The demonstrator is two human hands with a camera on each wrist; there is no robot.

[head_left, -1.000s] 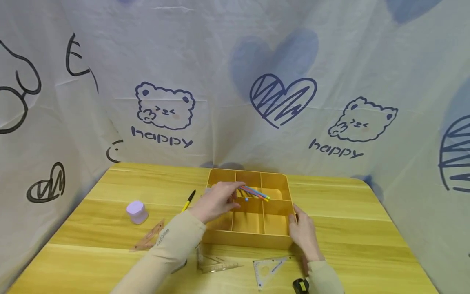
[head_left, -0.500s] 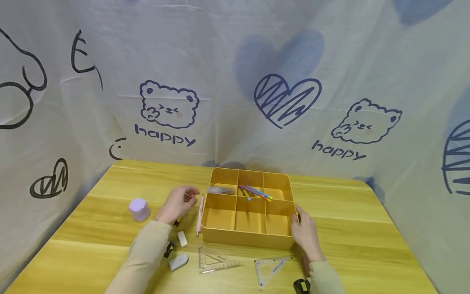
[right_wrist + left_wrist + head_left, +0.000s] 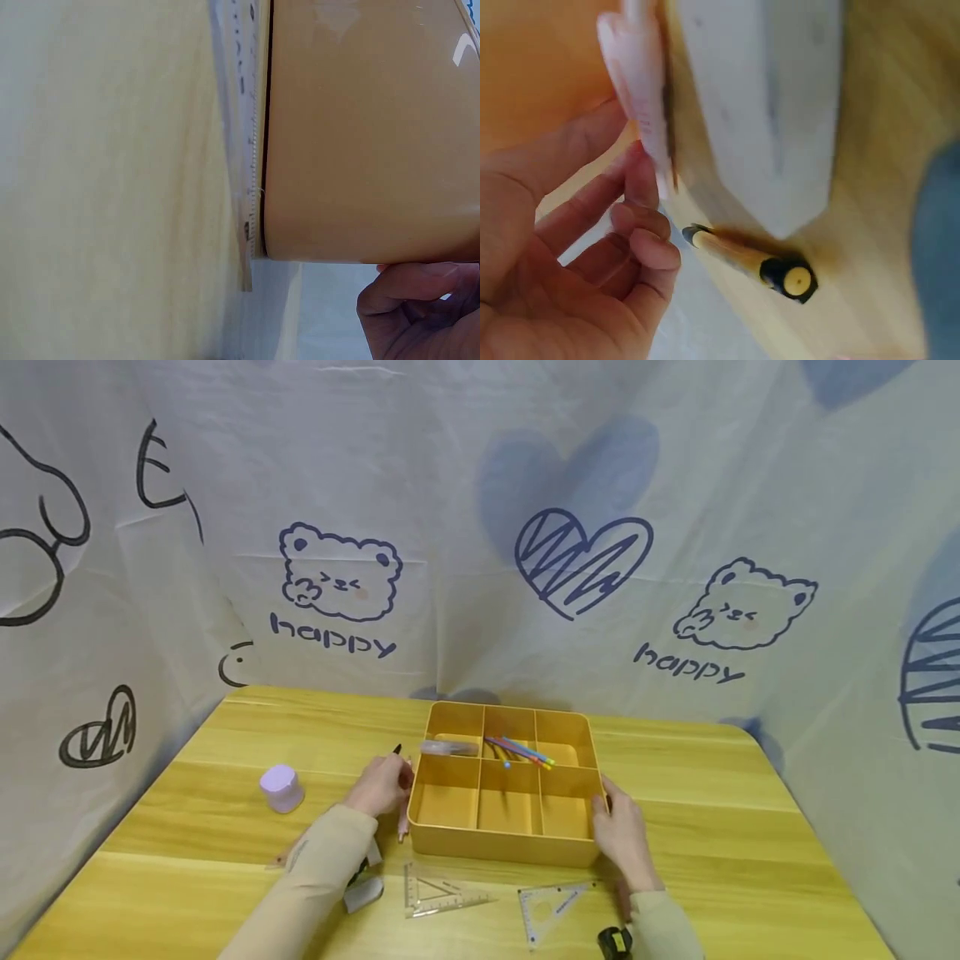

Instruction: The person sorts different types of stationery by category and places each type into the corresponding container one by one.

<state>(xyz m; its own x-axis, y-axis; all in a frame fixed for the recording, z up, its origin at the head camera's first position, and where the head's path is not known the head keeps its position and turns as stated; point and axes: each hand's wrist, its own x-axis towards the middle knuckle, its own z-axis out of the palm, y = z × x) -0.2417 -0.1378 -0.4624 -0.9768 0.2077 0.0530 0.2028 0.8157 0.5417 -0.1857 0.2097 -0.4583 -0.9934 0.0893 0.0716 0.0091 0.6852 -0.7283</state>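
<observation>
My left hand (image 3: 381, 787) is at the left side of the yellow compartment box (image 3: 510, 847). Its fingertips pinch a pale pink pen (image 3: 641, 90) lying along the box wall; in the head view the hand hides part of this pen. Close by lies a yellow pen with black ends (image 3: 750, 259), mostly covered in the head view. A white eraser (image 3: 772, 112) looms large and blurred in the left wrist view. My right hand (image 3: 622, 835) grips the box's right side, thumb near the rim. Thin coloured sticks (image 3: 521, 750) and a clear slim case (image 3: 448, 748) rest across the dividers.
Two clear set squares, one left (image 3: 442, 893) and one right (image 3: 551, 910), lie before the box. A black-and-yellow object (image 3: 615, 942) sits by the right wrist. A grey-white eraser (image 3: 363, 894) lies near the left forearm, a lilac lidded pot (image 3: 281, 788) farther left.
My left hand has let go of the coloured sticks at the box, drawn back left, then come in to the pink pen. The right hand has stayed at the box.
</observation>
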